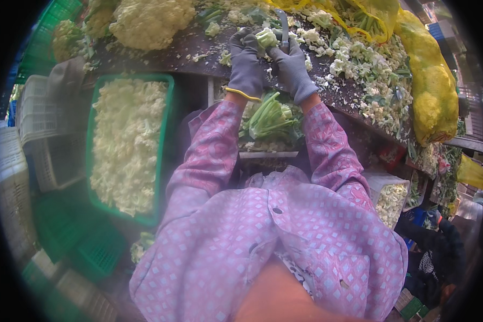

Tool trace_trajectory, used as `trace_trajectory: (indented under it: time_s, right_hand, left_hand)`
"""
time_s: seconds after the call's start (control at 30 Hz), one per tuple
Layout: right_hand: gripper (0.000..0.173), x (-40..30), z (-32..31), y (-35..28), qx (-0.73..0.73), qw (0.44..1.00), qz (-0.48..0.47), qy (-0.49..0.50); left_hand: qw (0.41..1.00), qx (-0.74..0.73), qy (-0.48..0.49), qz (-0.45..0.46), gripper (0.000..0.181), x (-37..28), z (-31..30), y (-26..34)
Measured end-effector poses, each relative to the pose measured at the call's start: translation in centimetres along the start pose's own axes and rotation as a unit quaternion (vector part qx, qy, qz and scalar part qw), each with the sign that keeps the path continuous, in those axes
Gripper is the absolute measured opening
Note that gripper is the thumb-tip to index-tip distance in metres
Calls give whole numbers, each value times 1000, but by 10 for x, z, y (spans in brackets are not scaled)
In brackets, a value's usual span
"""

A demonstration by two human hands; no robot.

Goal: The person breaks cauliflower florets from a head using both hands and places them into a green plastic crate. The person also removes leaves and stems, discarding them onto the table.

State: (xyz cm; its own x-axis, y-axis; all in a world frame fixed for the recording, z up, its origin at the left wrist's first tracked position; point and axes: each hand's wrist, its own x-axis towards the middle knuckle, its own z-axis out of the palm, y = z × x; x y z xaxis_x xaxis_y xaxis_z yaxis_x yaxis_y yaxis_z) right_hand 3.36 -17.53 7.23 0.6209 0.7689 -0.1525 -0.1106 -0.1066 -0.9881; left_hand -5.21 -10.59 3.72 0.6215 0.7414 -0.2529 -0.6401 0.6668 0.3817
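Both my hands wear grey gloves and meet over the dark table [161, 60]. My left hand [246, 54] has its fingers bent around a piece of cauliflower [267, 38], whose pale stem side faces up. In my right hand [292, 60] is a knife [284, 25], its handle in the fist and its curved blade pointing away from me. The right thumb is close to the cauliflower piece; whether it presses on it I cannot tell. Below my wrists, between the forearms, a container holds cut cauliflower stalks and leaves [267, 118].
A green crate [161, 161] full of florets stands at left. Whole cauliflower heads [151, 22] lie at the back left. Trimmings [370, 76] cover the table's right side, beside a stuffed yellow mesh bag [432, 84]. White crates [40, 108] stack at far left. Another person [430, 249] is at lower right.
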Motion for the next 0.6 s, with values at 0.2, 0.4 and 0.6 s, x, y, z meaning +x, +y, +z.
trace_trajectory:
  time_s: [0.2,0.4,0.6]
  right_hand:
    - [32,4,-7,-6,-99,993,-67,5]
    - [35,6,-11,-13,-102,985,-120,-74]
    - [52,-14,-18,-20,-331,896,-295,15]
  left_hand:
    - [997,-45,-47,-38,39,-3,0,18]
    - [980,45,-172,-87,41,-7,2,14]
    - [980,69,-183,42,34,-4,7,13]
